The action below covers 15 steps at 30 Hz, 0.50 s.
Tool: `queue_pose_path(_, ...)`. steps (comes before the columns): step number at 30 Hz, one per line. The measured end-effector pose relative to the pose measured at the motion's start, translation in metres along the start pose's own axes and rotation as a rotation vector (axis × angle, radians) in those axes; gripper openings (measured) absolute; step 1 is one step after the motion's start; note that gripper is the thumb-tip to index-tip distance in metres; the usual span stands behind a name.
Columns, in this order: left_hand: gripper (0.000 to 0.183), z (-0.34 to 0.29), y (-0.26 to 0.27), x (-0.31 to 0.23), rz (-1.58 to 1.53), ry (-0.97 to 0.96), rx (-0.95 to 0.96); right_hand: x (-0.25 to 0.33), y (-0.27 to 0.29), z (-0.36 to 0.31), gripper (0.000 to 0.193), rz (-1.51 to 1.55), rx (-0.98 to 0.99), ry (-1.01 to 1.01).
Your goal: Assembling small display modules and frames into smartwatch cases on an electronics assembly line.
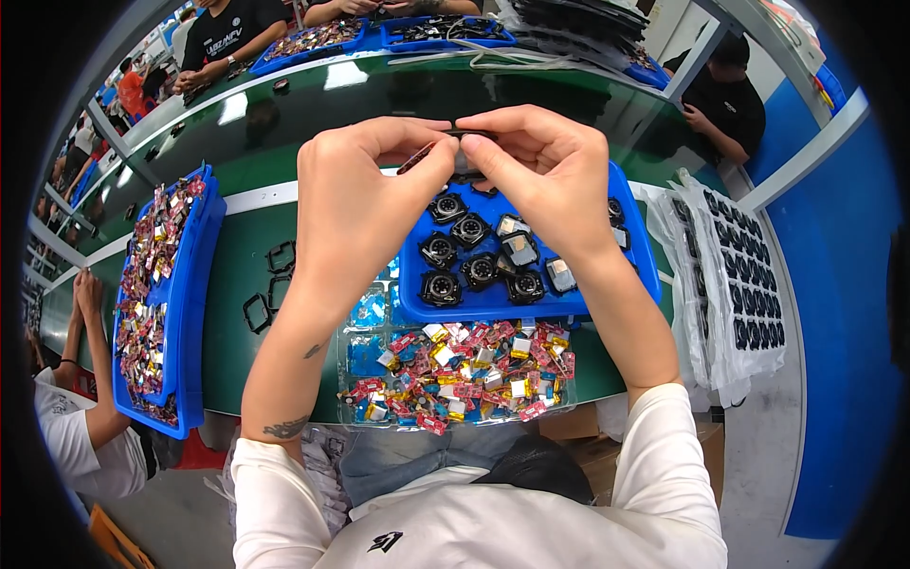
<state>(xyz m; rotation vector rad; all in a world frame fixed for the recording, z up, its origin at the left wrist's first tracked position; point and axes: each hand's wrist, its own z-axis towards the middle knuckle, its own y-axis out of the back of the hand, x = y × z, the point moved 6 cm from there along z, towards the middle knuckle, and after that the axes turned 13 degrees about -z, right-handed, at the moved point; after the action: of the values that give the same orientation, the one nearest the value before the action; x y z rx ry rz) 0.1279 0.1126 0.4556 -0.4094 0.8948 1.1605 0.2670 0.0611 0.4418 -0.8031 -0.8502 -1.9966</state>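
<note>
My left hand (374,180) and my right hand (550,175) are raised together over the bench, fingertips almost meeting. Pinched between them is a thin black part (464,133), mostly covered by my fingers; it looks like a watch case piece. Just beneath my hands stands a blue tray (409,296) of black watch cases (471,230), some with grey blocks showing inside. Closer to my body, a clear divided tray (347,327) carries a heap of small red circuit boards (464,390) with silver and yellow battery cells attached.
Loose black frames (257,312) lie left of the trays. Further left stands a long blue bin (194,313) of circuit boards. At right, white plastic trays (725,370) hold rows of black parts. Metal posts (697,59) frame the bench; other people sit around it.
</note>
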Motion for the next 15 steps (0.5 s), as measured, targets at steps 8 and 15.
queue_pose_path(8,0.013,0.003,0.008,-0.009,-0.051,0.023,-0.030,-0.005,0.018,0.009,0.018,0.100,-0.014,-0.102)
queue_pose_path(15,0.015,0.003,0.007,0.001,-0.091,0.098,0.020,-0.008,0.012,0.009,0.025,0.183,0.075,-0.155)
